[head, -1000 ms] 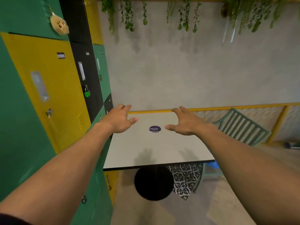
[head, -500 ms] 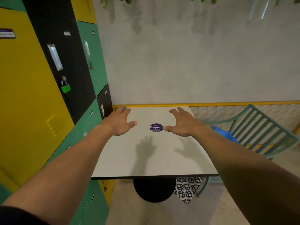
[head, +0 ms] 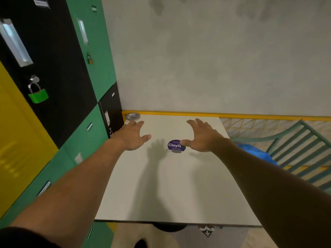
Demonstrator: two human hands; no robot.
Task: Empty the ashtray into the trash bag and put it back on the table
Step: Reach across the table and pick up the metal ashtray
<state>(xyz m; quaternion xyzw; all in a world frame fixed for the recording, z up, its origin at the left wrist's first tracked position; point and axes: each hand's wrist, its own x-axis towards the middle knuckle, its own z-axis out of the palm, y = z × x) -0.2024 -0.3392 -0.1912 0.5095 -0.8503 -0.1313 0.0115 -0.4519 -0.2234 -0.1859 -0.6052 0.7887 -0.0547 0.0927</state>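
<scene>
A small round silver ashtray (head: 132, 116) sits at the far left corner of the white square table (head: 172, 190), against the wall and lockers. My left hand (head: 132, 136) hovers palm down just in front of it, fingers spread and holding nothing. Over the table's middle my right hand (head: 201, 136) is also open and empty, its thumb covering the edge of a round purple sticker (head: 174, 145). A blue plastic bag (head: 254, 152) lies on the seat of the chair to the right of the table.
Green, black and yellow lockers (head: 84, 133) run tight along the table's left side, one with a green padlock (head: 38, 94). A grey wall with a yellow rail (head: 232, 115) backs the table. A green slatted chair (head: 300, 151) stands at the right.
The view has moved closer to the table and tilted down. Both hands have advanced over the tabletop, and the ashtray has come into sight beyond the left fingers.
</scene>
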